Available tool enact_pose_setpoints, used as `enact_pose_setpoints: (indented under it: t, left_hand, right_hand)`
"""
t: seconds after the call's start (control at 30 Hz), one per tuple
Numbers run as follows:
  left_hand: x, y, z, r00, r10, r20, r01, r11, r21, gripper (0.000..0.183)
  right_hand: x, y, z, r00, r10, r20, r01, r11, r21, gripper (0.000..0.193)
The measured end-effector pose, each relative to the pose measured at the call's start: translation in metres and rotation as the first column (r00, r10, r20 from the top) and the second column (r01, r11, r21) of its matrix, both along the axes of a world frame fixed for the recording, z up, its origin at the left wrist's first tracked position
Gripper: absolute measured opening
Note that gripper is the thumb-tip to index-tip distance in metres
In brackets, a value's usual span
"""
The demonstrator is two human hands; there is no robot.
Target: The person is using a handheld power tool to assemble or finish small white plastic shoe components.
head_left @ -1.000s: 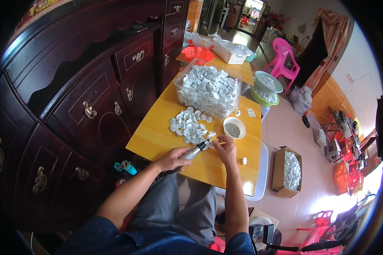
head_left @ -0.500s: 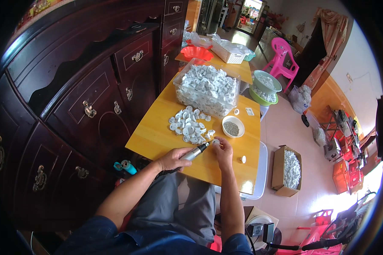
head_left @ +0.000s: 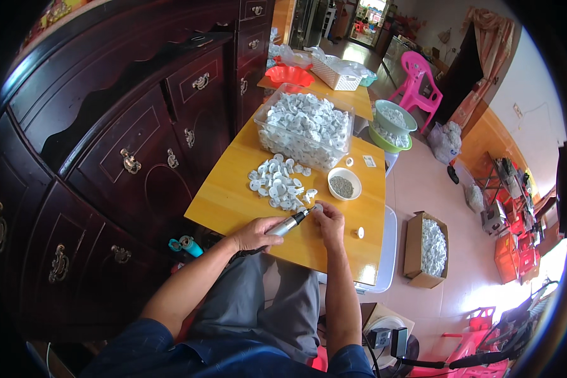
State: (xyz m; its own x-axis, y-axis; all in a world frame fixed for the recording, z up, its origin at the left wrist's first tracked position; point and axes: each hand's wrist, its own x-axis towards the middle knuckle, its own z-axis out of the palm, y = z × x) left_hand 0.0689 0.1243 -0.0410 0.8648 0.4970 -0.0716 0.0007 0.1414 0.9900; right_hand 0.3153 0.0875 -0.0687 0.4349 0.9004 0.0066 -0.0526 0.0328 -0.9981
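My left hand (head_left: 257,234) is closed around an electric screwdriver (head_left: 286,226) with a silver body and black nose. Its tip points at a small white plastic piece (head_left: 318,208) pinched in the fingers of my right hand (head_left: 331,224). Whether the tip touches the piece I cannot tell. Just beyond the tool lies a loose heap of similar white pieces (head_left: 276,183) on the yellow table (head_left: 233,196). A white bowl (head_left: 357,193) of tiny grey metal parts (head_left: 341,185) stands past my right hand. One single white piece (head_left: 359,232) sits to the right of that hand.
A clear bin (head_left: 296,140) full of white pieces fills the table's far part. Dark wooden cabinets (head_left: 107,126) rise at the left. On the floor to the right stands a cardboard box (head_left: 413,252) of white pieces. Farther back are stacked basins (head_left: 404,129) and a pink chair (head_left: 416,82).
The view has shifted very slightly. Both hands keep nearly the same pose, the screwdriver still pointing at the white piece in my right fingers.
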Motion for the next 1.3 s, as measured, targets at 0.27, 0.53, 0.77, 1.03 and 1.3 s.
enact_pose_setpoints:
  t: [0.27,0.53,0.77,1.03,1.3]
  left_hand:
    - [0.003,0.002,-0.001,0.999,-0.012,-0.032,0.013,1.0,0.025,0.065]
    - [0.002,0.0,0.001,1.0,-0.001,-0.03,0.002,1.0,0.018,0.063]
    - [0.001,0.0,0.003,0.998,0.004,-0.055,-0.004,1.0,0.008,0.064]
    - [0.002,0.001,0.002,0.997,-0.002,-0.071,0.002,1.0,0.007,0.062]
    - [0.001,0.001,0.005,0.997,0.008,-0.07,-0.009,1.0,-0.018,0.058]
  right_hand:
    - [0.003,0.0,-0.007,1.0,-0.016,0.025,0.016,1.0,0.018,0.026]
    - [-0.001,0.002,-0.011,0.999,-0.019,0.038,0.018,0.999,0.037,0.026]
    - [0.001,0.004,-0.018,0.992,-0.038,0.123,0.034,0.999,0.027,0.026]
    - [0.003,0.008,-0.028,0.959,-0.112,0.261,0.092,0.992,0.088,0.027]
    - [-0.007,-0.001,-0.012,0.947,-0.14,0.29,0.113,0.988,0.108,0.028]
